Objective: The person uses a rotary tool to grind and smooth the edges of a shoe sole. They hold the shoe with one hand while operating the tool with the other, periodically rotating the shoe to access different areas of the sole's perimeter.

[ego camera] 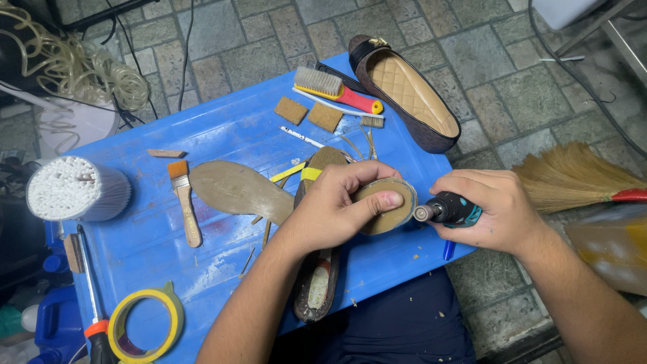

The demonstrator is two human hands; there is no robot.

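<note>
Fingers of the left hand (pixel 337 202) curl closed around the heel end of a flat tan shoe sole (pixel 385 204), thumb pressed flat across its face, tipping it up above the blue plastic tabletop (pixel 229 128). Fingers of the right hand (pixel 495 209) wrap fully shut around a small black-and-teal rotary tool (pixel 450 209), whose metal tip touches the sole's right edge.

Relative to that held sole: the blue tabletop spreads beneath and to the left, set on a grey stone-paved floor (pixel 472 54). A dark brown flat shoe with quilted tan lining (pixel 408 94) lies above it at the tabletop's far edge. A straw broom (pixel 573 175) lies to the right on the floor. A loose tan insole (pixel 239 189) rests to the left, and a worn dark shoe (pixel 317 286) lies below, under the left wrist. Far left stands a round tub of white cotton swabs (pixel 74 189). A yellow tape roll (pixel 145 323) sits lower left. A red-handled scrub brush (pixel 337 89) lies above, a small wooden paintbrush (pixel 183 202) to the left, and two brown sanding squares (pixel 309 113) above left.
</note>
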